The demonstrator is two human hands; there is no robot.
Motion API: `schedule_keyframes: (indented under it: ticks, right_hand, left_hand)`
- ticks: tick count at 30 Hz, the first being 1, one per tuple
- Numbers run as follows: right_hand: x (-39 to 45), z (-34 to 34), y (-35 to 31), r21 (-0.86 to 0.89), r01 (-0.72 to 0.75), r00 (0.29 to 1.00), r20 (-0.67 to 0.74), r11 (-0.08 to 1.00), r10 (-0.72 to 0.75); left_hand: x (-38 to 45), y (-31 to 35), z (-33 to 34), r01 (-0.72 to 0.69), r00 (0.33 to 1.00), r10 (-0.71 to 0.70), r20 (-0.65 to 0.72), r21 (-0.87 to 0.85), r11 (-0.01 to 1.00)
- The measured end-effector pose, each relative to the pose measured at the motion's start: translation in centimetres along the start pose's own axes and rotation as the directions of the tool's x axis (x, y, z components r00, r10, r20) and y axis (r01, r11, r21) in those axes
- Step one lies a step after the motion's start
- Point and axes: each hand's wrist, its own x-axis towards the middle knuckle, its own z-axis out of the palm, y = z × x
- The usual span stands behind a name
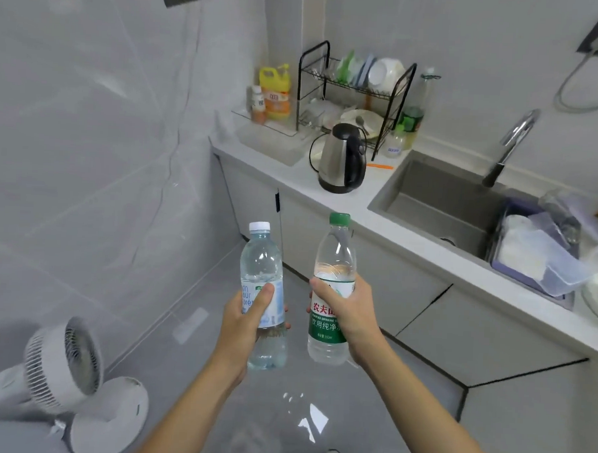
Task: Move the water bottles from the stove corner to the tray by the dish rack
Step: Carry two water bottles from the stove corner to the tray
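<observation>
Head view: left hand [249, 321] grips a white-capped bottle [263, 293], right hand [343, 310] grips a green-capped bottle [332, 289], both upright above the floor [182, 358].

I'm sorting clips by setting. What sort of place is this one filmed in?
Most likely a small home kitchen: a counter with a sunken sink and faucet, a dish rack stacked with plates, and an electric kettle. The left hand and right hand each carry a water bottle.

Light was bright, even and soft, with glare on the floor [308, 422]; edges bowed, and the fan [62, 363] was blurred.
</observation>
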Motion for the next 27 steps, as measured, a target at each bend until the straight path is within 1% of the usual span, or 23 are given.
schedule_keyframes:
  ticks: [3, 8, 10, 12, 15, 18, 22, 27]
  right_hand:
    - [5.2, 2.2, -0.9, -0.042, -0.014, 0.999, 0.037, 0.999, 0.016]
    - [14.7, 7.0, -2.5, -0.081, -0.015, 0.999, 0.047, 0.997, 0.019]
    - [18.7, 9.2, -3.5, -0.09, 0.008, 1.0, 0.022, 0.996, -0.006]
    - [22.3, 11.3, -4.6, -0.101, 0.007, 1.0, -0.005, 0.995, -0.008]
    - [27.0, 14.4, -7.1, -0.072, 0.027, 0.999, -0.032, 0.997, -0.029]
    - [31.2, 17.0, -9.1, -0.053, 0.046, 0.997, -0.057, 0.998, -0.049]
    - [36.4, 19.3, -10.7, -0.038, 0.051, 0.995, -0.086, 0.998, -0.054]
    - [43.3, 20.7, -12.1, -0.013, 0.07, 0.993, -0.09, 0.997, -0.071]
  left_hand:
    - [5.0, 1.8, -0.4, -0.021, 1.0, 0.021, -0.023, -0.003, 1.0]
    - [15.5, 4.6, -2.2, -0.052, 0.999, 0.051, -0.017, -0.028, 0.998]
    - [20.3, 6.3, -3.0, -0.047, 0.999, 0.048, 0.013, -0.039, 0.998]
    - [24.6, 8.4, -3.6, -0.048, 0.998, 0.048, 0.044, -0.015, 0.999]
    - [30.3, 12.1, -4.3, -0.068, 0.994, 0.072, 0.084, -0.058, 0.996]
    - [35.4, 15.1, -4.9, -0.071, 0.986, 0.078, 0.147, -0.053, 0.996]
    - [40.8, 17.7, -5.0, -0.078, 0.982, 0.087, 0.168, -0.063, 0.995]
    - [48.0, 19.3, -4.3, -0.055, 0.979, 0.054, 0.198, 0.0, 0.998]
